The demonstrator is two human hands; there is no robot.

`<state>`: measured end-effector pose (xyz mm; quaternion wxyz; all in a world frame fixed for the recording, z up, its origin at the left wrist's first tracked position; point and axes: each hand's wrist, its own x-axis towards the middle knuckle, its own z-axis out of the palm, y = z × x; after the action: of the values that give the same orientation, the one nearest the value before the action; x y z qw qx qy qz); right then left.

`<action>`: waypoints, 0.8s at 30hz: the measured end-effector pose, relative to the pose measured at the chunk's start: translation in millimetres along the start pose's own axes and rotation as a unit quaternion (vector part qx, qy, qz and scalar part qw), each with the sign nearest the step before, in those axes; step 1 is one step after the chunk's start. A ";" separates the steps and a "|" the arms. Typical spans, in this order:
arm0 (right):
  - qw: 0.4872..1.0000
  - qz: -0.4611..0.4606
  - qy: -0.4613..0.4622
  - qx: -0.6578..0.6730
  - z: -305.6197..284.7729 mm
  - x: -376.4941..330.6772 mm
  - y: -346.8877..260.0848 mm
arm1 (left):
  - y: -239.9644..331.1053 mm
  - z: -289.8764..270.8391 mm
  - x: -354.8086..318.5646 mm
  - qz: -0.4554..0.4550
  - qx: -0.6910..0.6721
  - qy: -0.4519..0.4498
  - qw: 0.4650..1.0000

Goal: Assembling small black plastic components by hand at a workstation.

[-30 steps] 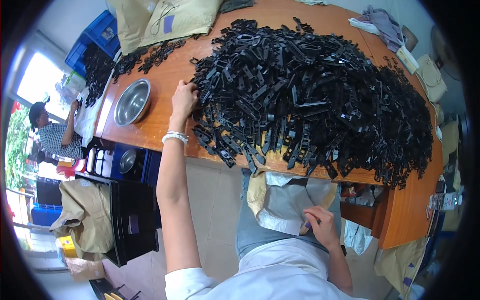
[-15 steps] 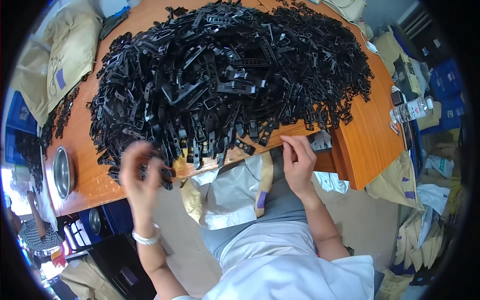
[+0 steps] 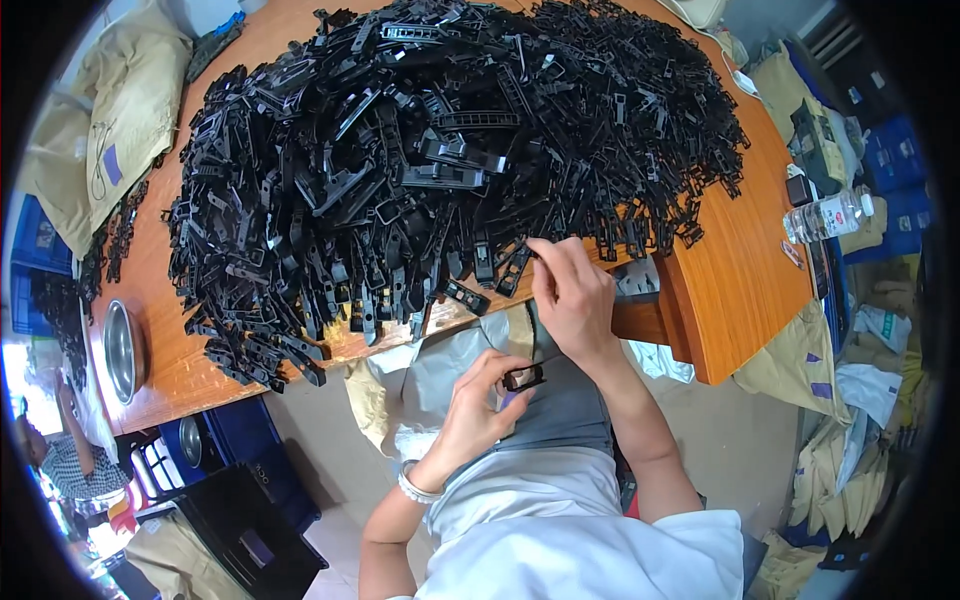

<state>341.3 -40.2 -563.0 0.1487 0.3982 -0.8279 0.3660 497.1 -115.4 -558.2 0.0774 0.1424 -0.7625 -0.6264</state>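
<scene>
Black plastic clips (image 3: 440,170) lie heaped over most of the orange wooden table (image 3: 740,290), filling the frame's upper centre. Low at centre, the left hand (image 3: 470,415) pinches one small black clip (image 3: 524,377) over the lap. The right hand (image 3: 572,295), fingers curled, touches the heap's near edge. A steel bowl (image 3: 122,350) sits at left, a water bottle (image 3: 828,215) at right.

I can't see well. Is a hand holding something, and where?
Left hand pinches a small black clip by its end. Right hand touches the pile; hold unclear.
</scene>
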 end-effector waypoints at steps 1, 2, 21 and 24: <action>0.999 -0.002 0.039 0.035 -0.3 -0.3 1.7 | 1.0 1.0 1.2 -0.001 0.002 0.004 1.000; 0.999 -0.001 0.038 0.036 -1.3 1.1 2.2 | 1.6 1.6 2.0 -0.003 0.005 0.009 1.000; 0.998 0.036 0.048 -0.030 -7.5 5.9 6.2 | 1.4 6.0 8.9 -0.018 -0.097 0.095 0.991; 0.996 0.067 0.034 -0.043 -16.1 2.3 1.6 | 2.1 7.9 13.6 -0.039 -0.124 0.108 0.986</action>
<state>337.9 -29.1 -551.5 0.1689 0.3220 -0.8624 0.3523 481.5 -111.9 -558.6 0.1520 0.2281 -0.6596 -0.6998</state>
